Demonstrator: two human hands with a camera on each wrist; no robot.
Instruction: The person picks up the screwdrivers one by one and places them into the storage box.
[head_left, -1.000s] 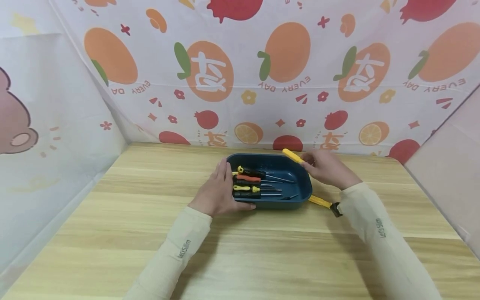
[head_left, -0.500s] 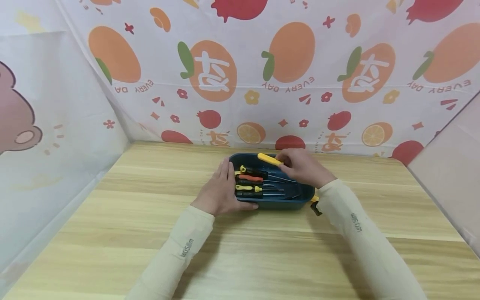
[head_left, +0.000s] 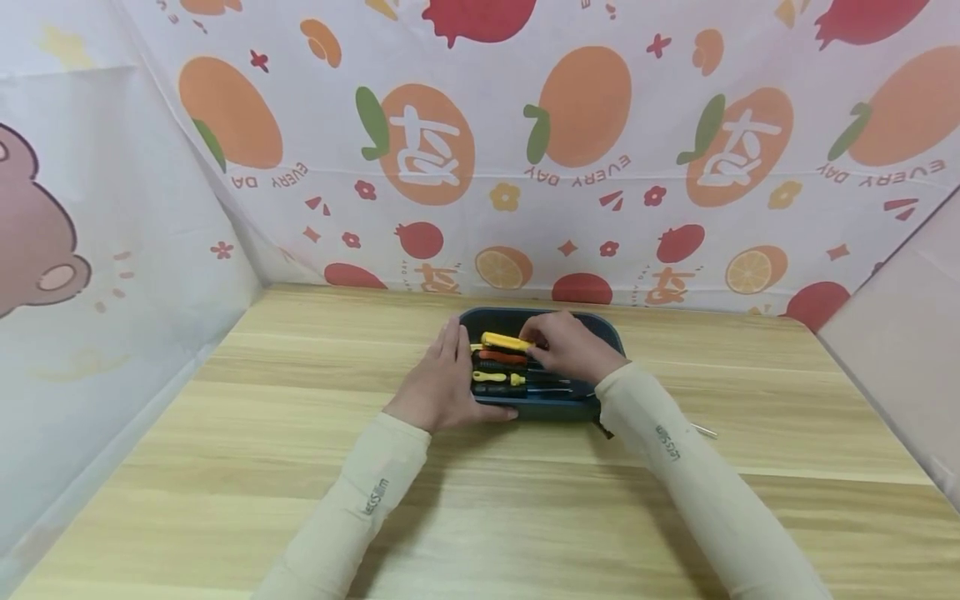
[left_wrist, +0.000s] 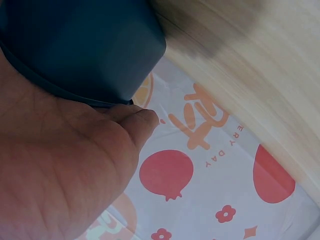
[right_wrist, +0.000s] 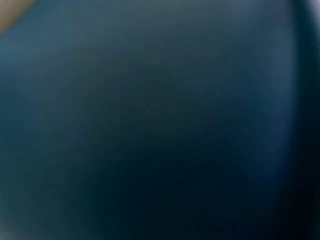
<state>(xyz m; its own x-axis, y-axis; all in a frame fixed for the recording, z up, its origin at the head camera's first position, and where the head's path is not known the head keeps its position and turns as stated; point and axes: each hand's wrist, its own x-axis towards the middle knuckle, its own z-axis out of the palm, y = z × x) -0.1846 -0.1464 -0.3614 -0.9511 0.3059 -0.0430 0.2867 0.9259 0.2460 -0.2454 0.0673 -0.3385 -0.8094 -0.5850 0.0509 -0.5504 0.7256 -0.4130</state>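
Note:
In the head view, my left hand [head_left: 435, 387] braces the left end of a dark blue tray [head_left: 555, 412], fingers straight along that end and thumb along the front wall. The left wrist view has this palm against the rim. My right hand [head_left: 573, 346] pinches a tool by its yellow handle [head_left: 504, 341], low over the tray's left half; the tool's other end is hidden. Beneath lie several screwdrivers, among them one with an orange-red handle [head_left: 501, 357] and one with a yellow handle [head_left: 489, 377]. The right wrist view is a dark blue blur.
Near the tray's front right corner, a black piece [head_left: 603, 429] shows on the wooden table [head_left: 480, 517], mostly behind the right sleeve. A silver rod [head_left: 703, 431] pokes out beyond that sleeve. Fruit-printed cloth [head_left: 570, 167] hangs behind the table.
My right hand has carried the yellow-handled tool leftward and down, from the tray's right rim to over the screwdrivers. The left hand has kept its place on the tray.

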